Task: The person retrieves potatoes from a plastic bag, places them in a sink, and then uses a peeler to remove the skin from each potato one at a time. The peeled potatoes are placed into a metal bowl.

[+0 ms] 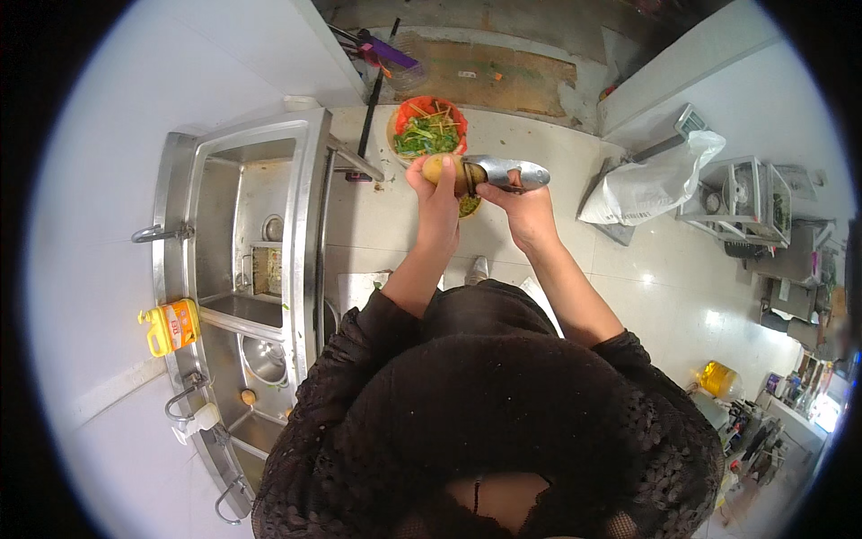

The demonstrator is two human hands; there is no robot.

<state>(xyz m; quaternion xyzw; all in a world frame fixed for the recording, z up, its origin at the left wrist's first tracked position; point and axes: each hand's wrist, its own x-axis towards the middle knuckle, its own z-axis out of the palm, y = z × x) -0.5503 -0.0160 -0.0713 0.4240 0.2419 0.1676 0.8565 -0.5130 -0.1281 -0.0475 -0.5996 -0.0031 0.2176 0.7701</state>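
Observation:
My left hand (436,205) grips a yellow-brown potato (433,166), with the thumb lying along its top. In my right hand (528,210) is a metal peeler (495,168), its blade end against the potato's right end. Dark strips, possibly peel, show at the blade. Both hands are in front of my body, above the floor. Just beyond them stands a waste bin lined with a red bag (460,120), holding green vegetable scraps (427,137) and thin sticks. Another round container (469,206) with greenish contents is partly hidden below the hands.
At left runs a stainless steel sink (306,202) with several taps; a potato (248,397) and a metal bowl (264,357) are in it. A yellow jug (174,328) stands on its back ledge. To the right are a white sack (640,188) and a wire rack (737,199).

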